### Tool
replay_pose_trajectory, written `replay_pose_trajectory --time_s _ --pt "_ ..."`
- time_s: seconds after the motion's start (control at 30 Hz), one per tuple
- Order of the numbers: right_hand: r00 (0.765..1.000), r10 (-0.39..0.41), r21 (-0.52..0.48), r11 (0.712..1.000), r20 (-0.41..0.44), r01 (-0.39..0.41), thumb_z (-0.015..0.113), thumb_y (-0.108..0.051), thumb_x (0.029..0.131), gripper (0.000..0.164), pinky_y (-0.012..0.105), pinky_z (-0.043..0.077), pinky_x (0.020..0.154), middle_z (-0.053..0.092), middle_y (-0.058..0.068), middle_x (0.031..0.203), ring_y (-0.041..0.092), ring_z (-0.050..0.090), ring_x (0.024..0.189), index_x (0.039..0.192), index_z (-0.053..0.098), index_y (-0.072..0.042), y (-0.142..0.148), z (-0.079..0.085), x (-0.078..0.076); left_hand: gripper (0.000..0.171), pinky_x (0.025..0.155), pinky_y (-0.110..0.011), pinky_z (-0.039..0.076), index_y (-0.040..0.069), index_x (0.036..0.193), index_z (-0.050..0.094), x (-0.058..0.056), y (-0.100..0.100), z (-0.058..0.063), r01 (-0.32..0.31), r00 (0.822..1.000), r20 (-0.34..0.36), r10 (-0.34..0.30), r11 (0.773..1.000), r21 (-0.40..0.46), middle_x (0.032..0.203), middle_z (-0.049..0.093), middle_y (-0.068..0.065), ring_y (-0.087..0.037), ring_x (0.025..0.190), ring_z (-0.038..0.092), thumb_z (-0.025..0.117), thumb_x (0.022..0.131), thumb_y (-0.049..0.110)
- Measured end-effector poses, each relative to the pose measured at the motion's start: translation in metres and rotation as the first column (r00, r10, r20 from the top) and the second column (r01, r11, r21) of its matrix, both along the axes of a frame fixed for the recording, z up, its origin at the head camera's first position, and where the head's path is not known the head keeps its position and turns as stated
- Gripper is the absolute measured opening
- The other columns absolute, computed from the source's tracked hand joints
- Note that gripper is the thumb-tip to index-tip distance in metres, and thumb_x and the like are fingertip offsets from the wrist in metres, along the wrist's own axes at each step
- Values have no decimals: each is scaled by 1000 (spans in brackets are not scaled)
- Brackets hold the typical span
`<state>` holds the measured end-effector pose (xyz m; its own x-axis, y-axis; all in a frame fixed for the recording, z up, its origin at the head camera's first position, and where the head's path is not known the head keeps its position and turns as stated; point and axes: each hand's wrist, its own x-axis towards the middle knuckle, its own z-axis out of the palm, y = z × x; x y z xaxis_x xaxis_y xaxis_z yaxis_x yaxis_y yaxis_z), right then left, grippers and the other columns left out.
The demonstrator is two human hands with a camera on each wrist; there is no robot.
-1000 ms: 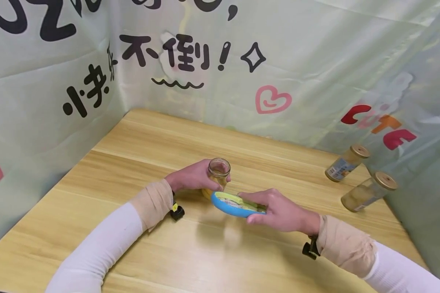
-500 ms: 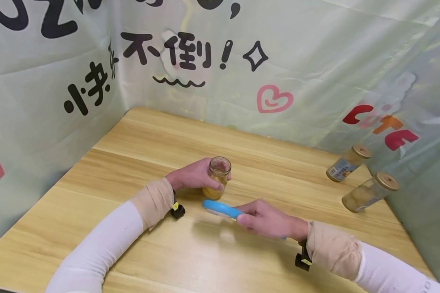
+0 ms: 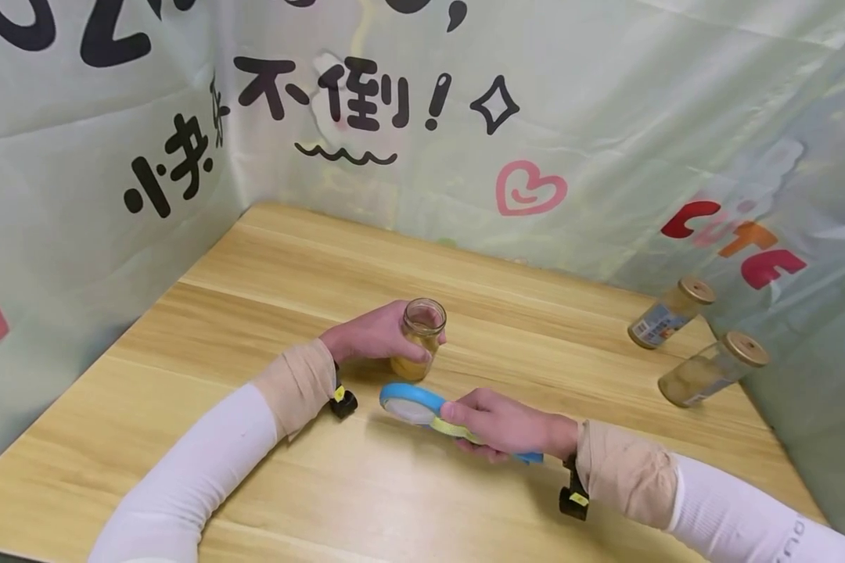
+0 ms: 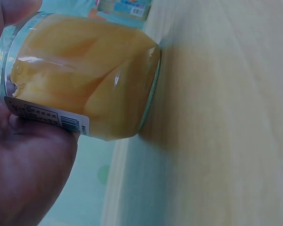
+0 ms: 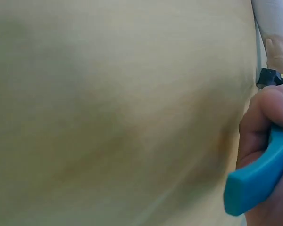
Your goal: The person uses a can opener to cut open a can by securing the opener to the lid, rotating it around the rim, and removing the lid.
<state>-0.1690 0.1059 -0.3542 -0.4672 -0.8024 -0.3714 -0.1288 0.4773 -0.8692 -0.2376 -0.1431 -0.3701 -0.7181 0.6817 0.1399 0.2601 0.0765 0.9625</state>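
Observation:
My left hand (image 3: 369, 336) grips a lidless glass jar (image 3: 414, 366) around its side, keeping it upright on the table. In the left wrist view the jar (image 4: 85, 75) shows yellow fruit pieces in liquid and a barcode label; its base is at the tabletop. To its front right, my right hand (image 3: 503, 424) holds a blue and yellow-green jar opener (image 3: 397, 390) by its handle, above the table. A pale round disc (image 3: 407, 410), which looks like a lid, sits in the opener's head. The right wrist view catches only the blue handle end (image 5: 254, 188) below curled fingers.
Two lidded glass jars, one with a blue label (image 3: 656, 324) and one nearer (image 3: 697, 379), stand at the table's right edge. A printed cloth (image 3: 591, 156) walls in the back and sides of the wooden table (image 3: 310, 485).
My right hand has drawn the jar opener down and left from beside the jar, turning it over so the pale disc now faces forward. The left hand keeps its hold on the jar.

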Motion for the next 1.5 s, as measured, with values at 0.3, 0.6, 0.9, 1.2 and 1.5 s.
replay_pose_trajectory --time_s 0.3,0.6,0.9,1.2,1.5 --pt "991 52 -40 998 125 -48 22 -45 106 62 26 34 33 52 4 64 12 37 35 98 60 3 -3 -4 1 35 92 -34 47 5 109 56 -1 1 3 -11 1000 1 11 1000 -2 114 61 -23 -21 103 59 72 77 5" --pt "974 37 52 997 224 -50 13 -57 102 71 27 38 36 53 2 67 14 42 39 108 62 -7 -8 1 0 35 92 -33 46 6 110 58 -3 -2 2 -25 999 -25 24 999 -21 113 63 -21 -20 103 59 72 78 6" --pt "926 10 53 998 377 -32 11 -67 97 83 28 43 41 50 4 71 17 48 48 111 60 -1 -10 1 -3 38 94 -34 45 3 113 57 -4 -1 0 -38 999 -20 37 999 -19 113 63 -21 -21 103 59 72 78 3" --pt "893 -17 114 993 449 -38 14 -72 94 92 30 47 44 54 6 66 20 56 47 104 64 4 -13 2 -5 35 92 -33 46 5 109 57 -4 -1 0 -27 1000 -16 27 1000 0 112 63 -23 -21 102 60 72 78 5" --pt "886 -43 207 976 462 -61 15 -73 93 95 34 52 46 61 13 64 29 66 56 101 68 4 -16 6 -7 35 93 -34 46 4 109 57 -3 -2 0 -29 999 -14 29 1000 10 112 63 -23 -21 102 60 71 77 5"
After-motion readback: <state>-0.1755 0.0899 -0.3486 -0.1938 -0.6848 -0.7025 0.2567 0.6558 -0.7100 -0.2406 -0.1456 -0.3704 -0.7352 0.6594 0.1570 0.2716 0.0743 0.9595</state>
